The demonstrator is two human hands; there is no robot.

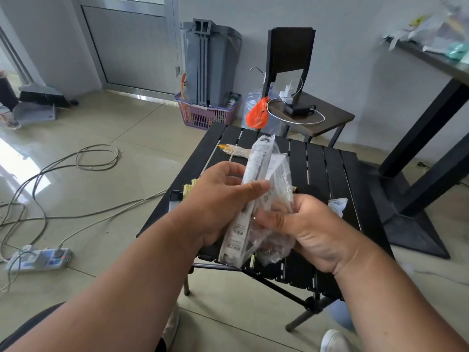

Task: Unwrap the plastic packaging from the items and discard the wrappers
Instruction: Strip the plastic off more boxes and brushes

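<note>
Both hands on one plastic-wrapped package above the counter (330, 168)

Left hand (218, 201) pinches the plastic-wrapped package (256, 199); right hand (302, 224) grips its crumpled wrap. Contents unclear. One wrapped item (233, 149) lies behind.

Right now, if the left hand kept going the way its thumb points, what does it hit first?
Probably the right hand. The left hand already pinches the plastic-wrapped packet, thumb pointing right across it; the right hand's fingers grip the same packet just beyond. Depth between them is unclear.
</note>
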